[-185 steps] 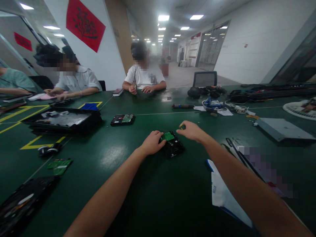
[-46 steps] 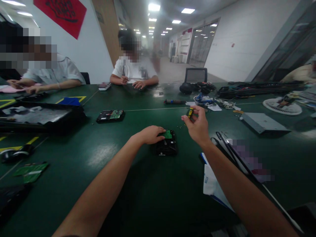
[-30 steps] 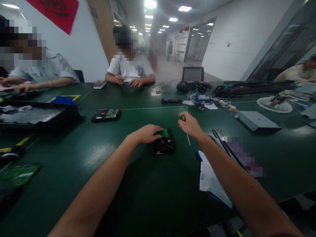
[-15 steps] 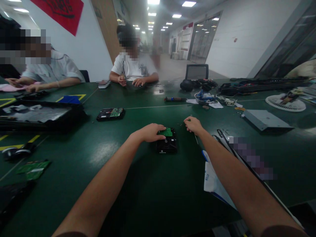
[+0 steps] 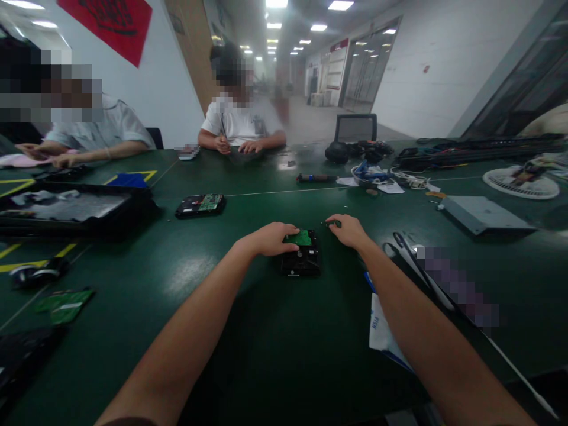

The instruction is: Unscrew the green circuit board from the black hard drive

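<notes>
A black hard drive [image 5: 304, 263] lies on the green table [image 5: 266, 355] in front of me, with a green circuit board [image 5: 302, 238] on its far end. My left hand [image 5: 270, 238] rests on the drive's far left corner, its fingers curled over the board's edge and holding it. Just right of the drive, my right hand [image 5: 348, 229] sits low on the table with its fingers closed. It grips a small screwdriver, of which only a dark end [image 5: 335, 223] shows by the thumb.
A second hard drive [image 5: 200, 205] and a black tray [image 5: 66, 210] lie to the left, with loose green boards [image 5: 64, 297] nearer me. A white and blue sheet [image 5: 384, 334] lies under my right forearm. A grey metal box [image 5: 483, 213] is at the right. Two people sit across.
My right hand, raised with the yellow and black screwdriver 1.5 s ago, has come down to the table beside the drive. My left hand has stayed on the drive.
</notes>
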`<state>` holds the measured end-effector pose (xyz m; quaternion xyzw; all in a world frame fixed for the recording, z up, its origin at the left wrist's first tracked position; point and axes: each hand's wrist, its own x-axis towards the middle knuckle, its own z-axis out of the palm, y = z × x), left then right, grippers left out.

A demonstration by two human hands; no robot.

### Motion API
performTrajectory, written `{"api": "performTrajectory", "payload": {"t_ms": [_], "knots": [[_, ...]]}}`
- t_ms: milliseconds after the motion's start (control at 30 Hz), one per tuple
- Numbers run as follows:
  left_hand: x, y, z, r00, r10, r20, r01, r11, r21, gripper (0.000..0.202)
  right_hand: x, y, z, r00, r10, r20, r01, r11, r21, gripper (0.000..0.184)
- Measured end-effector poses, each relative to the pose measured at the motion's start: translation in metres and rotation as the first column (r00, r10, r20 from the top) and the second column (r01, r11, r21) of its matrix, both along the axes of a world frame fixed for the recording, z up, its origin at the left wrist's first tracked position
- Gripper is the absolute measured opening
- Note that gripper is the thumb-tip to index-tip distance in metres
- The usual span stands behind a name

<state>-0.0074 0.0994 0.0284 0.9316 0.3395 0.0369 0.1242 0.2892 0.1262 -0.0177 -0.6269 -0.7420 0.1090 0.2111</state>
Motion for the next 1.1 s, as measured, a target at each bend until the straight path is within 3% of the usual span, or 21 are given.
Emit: {"api": "performTrajectory", "payload": {"t_ms": [300, 1100], "knots": [[0.002, -0.001, 0.004, 1.000, 0.012, -0.011, -0.012, 1.000, -0.019, 0.064, -0.002, 0.001, -0.003, 0.994, -0.032, 0.103, 0.032, 0.999, 0.001, 0.015], [-0.008, 0.004, 0.003, 0.994, 0.065, 0.084, -0.051, 0.987, -0.152, 0.066, -0.015, -0.008, 0.006, 0.986, -0.106, 0.129, 0.117, 0.990, -0.081, 0.017]]}}
